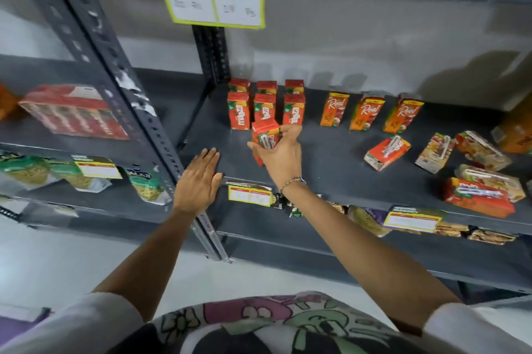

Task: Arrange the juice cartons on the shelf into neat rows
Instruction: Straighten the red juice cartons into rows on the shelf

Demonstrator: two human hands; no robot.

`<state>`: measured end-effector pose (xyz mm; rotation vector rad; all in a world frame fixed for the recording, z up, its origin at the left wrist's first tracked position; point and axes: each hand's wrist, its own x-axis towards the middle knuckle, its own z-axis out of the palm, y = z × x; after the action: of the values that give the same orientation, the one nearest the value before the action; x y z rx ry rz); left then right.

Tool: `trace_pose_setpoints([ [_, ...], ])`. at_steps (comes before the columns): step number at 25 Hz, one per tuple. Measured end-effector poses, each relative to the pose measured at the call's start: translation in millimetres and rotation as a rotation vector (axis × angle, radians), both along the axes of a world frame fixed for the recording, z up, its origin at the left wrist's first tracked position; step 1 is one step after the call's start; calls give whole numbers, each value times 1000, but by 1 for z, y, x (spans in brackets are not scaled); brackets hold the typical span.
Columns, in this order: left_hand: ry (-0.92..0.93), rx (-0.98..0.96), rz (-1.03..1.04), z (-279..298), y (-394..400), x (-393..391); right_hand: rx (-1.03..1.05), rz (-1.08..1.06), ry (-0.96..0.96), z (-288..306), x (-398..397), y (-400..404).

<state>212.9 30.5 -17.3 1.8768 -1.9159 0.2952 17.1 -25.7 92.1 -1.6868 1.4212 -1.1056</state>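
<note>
R hand (280, 156) at frame centre grips a red carton (264, 137), fingers wrapped; L hand (198, 180) flat, fingers spread, on shelf (331, 169) edge.

The hanging price tag (214, 3) at 12 o'clock is too blurry to read (numbers are mush). An orange carton (515, 130) at 3 o'clock gets cut off by the edge.

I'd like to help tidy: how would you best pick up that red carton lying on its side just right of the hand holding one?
The fallen red carton lies flat, straw side up, long axis slanting up to the right, with bare shelf around it. I would probably come from above and pinch its two long side faces near the middle, avoiding the straw, then tip it upright.
</note>
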Motion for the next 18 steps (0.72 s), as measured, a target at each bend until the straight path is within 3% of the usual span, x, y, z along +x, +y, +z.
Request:
trace_pose_setpoints([
  [6, 49, 48, -36, -12, -6, 9, -35, -13, 90, -11, 56, -12],
  [13, 77, -35, -64, -10, -4, 7, -36, -115, 188, -20, 92, -17],
  [16, 78, -54, -65, -9, -5, 10, -1, -40, 213, -14, 89, -16],
  [18, 78, -39, -63, -10, -5, 9, -107, 114, 319, 0, 74, -21],
])
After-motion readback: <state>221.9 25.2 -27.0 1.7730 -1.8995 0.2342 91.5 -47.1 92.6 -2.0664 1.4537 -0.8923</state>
